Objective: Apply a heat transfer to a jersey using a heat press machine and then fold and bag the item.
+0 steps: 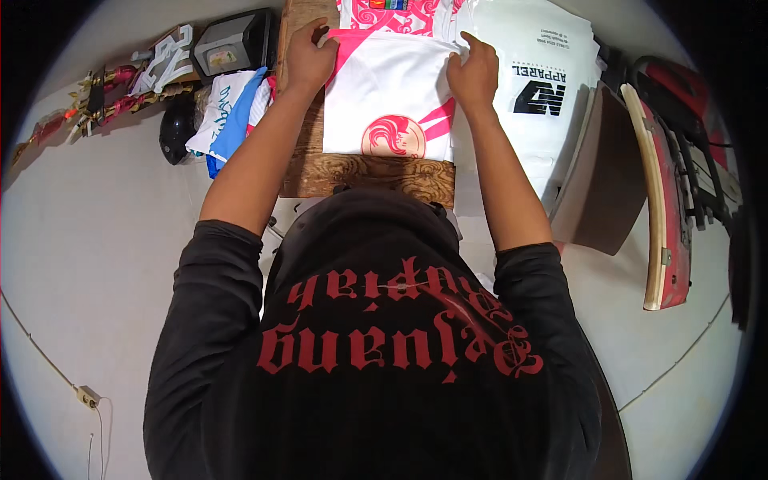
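On the wooden desk [384,174], beside a white plastic bag [520,132], a folded pink-and-white shirt [388,92] lies, long axis apparently running away from the person, straight edge toward them. The left hand [310,60] curls at its left side, grip unclear; the right hand [476,76] spreads thumb and forefinger at its right.

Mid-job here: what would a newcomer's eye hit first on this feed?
Probably the red lettering, upside down across the black shirt low in the centre. Then the pink-and-white garment on the wooden table at top centre, between the left hand and right hand, its round emblem near the lower edge. White plastic packaging right of it stands out too.
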Motion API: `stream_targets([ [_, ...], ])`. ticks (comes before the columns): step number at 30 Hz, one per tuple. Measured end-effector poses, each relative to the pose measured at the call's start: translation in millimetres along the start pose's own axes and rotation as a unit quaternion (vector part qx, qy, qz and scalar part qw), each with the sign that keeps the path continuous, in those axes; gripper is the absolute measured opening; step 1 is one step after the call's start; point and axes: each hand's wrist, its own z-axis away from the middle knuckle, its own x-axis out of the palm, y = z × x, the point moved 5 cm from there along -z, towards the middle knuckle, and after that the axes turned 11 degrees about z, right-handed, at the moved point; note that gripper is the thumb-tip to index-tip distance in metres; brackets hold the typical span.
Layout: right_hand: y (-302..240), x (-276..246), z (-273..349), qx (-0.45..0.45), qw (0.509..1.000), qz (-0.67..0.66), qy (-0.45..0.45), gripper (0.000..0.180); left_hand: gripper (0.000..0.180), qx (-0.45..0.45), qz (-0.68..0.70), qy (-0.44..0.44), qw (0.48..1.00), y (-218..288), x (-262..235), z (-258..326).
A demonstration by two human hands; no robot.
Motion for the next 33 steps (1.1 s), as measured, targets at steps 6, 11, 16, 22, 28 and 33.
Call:
stream_targets([
  [6, -12, -43, 100, -0.076, 0.994, -0.061, -0.049, 0.026, 0.027, 0.004, -0.144, -0.205, 0.968, 40, -41, 89],
  [11, -9, -52, 175, -0.145, 0.974, -0.027, -0.175, 0.049, 0.037, 0.064, -0.183, -0.333, 0.923, 68, -62, 171],
  [16, -8, -48, 187, -0.123, 0.985, 0.045, -0.114, 0.040, 0.031, 0.084, -0.213, -0.290, 0.929, 57, -65, 180],
  [22, -6, -59, 184, -0.125, 0.984, 0.044, -0.120, 0.014, 0.017, 0.147, -0.212, -0.303, 0.917, 73, -69, 173],
  [28, -6, -99, 204, -0.147, 0.975, -0.003, -0.167, 0.015, 0.014, 0.152, -0.186, -0.373, 0.896, 102, -92, 183],
  [33, -22, -129, 208, -0.124, 0.978, -0.042, -0.163, 0.015, 0.012, 0.126, -0.139, -0.361, 0.913, 128, -107, 177],
])
